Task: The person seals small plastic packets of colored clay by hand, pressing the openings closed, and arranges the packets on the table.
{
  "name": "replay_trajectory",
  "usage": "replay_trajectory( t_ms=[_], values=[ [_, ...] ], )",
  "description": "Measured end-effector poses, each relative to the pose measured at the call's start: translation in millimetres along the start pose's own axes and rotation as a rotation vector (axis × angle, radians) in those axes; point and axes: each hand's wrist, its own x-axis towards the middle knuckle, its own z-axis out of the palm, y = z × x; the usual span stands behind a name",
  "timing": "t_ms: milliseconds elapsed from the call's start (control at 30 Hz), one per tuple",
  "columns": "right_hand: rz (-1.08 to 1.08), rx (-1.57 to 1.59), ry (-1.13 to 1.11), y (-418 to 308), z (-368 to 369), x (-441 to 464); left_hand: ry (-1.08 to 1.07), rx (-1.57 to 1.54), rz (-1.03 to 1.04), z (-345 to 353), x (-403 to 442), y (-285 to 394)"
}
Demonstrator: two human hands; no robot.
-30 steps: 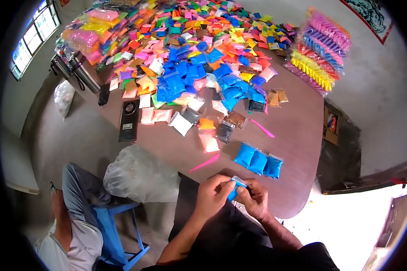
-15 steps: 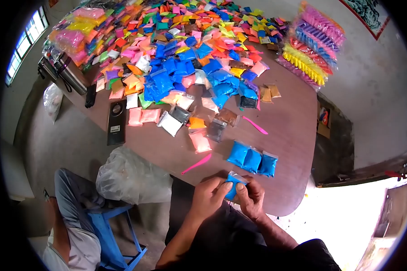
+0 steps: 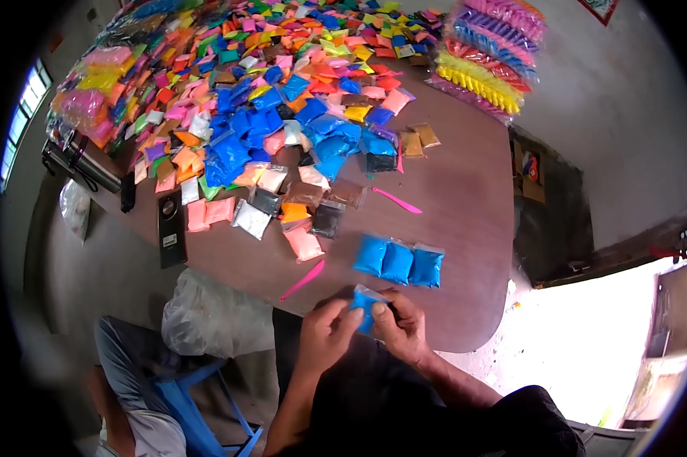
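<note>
Several clear-wrapped bundles of bright packets [image 3: 92, 99] lie at the far left of the worktop [image 3: 465, 221], with a steel flask [image 3: 92, 169] nearer, by the left edge. Below it, at the near left, another person's grey-trousered leg [image 3: 130, 354] shows beside a blue stool [image 3: 187, 411]. A flat black slab [image 3: 172, 240] with a round mark lies along the worktop's left edge, and a clear plastic bag [image 3: 210, 316] bulges just off that edge, nearer. Rightward, a large heap of small coloured packets [image 3: 237, 122] spreads to the far side, and one pink knife-shaped tool [image 3: 304, 279] lies at its near side. The left hand [image 3: 324, 331] has its grip closed on the left side of a small blue packet [image 3: 364, 303], held at the worktop's near edge; the right hand [image 3: 404, 327] pinches its right side. Just beyond them, three blue packets [image 3: 397, 263] lie side by side in a row. Farther off is a second pink tool [image 3: 398, 201]; at the far right lie stacked multicoloured packs [image 3: 492, 57].
</note>
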Motion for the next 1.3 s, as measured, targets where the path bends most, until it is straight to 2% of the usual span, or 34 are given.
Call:
replay_trajectory(
  t_ms=[67, 233, 267, 333, 400, 467, 500, 533, 633, 733, 800, 833, 967, 1100, 1167, 1300],
  values=[
    [-0.085, -0.093, -0.067, -3.2, 0.8, 2.0, 0.043, -0.007, 0.028, 2.0, -0.8, -8.0],
    [-0.102, -0.150, -0.060, 0.2, -4.4, 2.8, 0.011, -0.099, -0.025, 3.2, -1.8, -3.0],
    [-0.085, -0.071, -0.067, 7.5, -3.9, 3.4, -0.016, -0.149, -0.054, 2.6, -0.8, 0.3],
    [-0.070, 0.026, -0.033, 9.0, 3.2, 2.3, -0.031, -0.052, -0.133, -1.2, -3.2, -2.4],
    [-0.147, -0.087, -0.074, 8.9, -2.8, 4.7, 0.026, -0.125, -0.029, 6.4, -0.3, -8.5],
    [-0.259, -0.256, -0.081, -5.5, -5.4, 6.1, 0.040, -0.008, 0.021, 1.2, -1.6, -21.7],
    [-0.186, -0.267, -0.106, -24.3, -7.3, 3.8, 0.059, -0.008, 0.022, 0.5, -3.4, -24.8],
    [-0.080, -0.227, -0.146, -18.0, -7.8, 2.8, 0.089, -0.032, 0.008, 2.3, -3.7, -25.7],
    [-0.223, -0.138, -0.119, -9.3, -7.8, 3.9, 0.045, -0.092, -0.089, 0.5, -7.0, -14.0],
    [-0.252, -0.092, -0.123, -2.8, -6.3, 5.1, 0.079, -0.142, -0.180, 8.0, -8.7, -4.2],
    [-0.382, -0.084, -0.113, -2.3, -5.0, 4.7, 0.168, -0.156, -0.291, 9.6, -7.2, -2.4],
    [-0.371, -0.126, -0.125, -3.8, -7.4, 3.8, 0.187, -0.088, -0.305, 8.4, -5.2, -4.3],
    [-0.288, -0.118, -0.166, -10.0, -9.8, 2.4, 0.263, -0.040, -0.169, 10.0, -3.7, -20.2],
    [-0.249, -0.100, -0.132, -6.9, -8.9, 1.1, 0.251, -0.114, -0.192, 12.0, -5.8, -12.8],
    [-0.208, -0.061, -0.126, -3.5, -9.0, 0.8, 0.261, -0.125, -0.096, 19.4, -6.5, -5.1],
    [-0.344, -0.056, -0.084, 6.0, -6.1, 1.8, 0.144, -0.096, -0.159, 10.8, -4.7, -9.7]
  ],
)
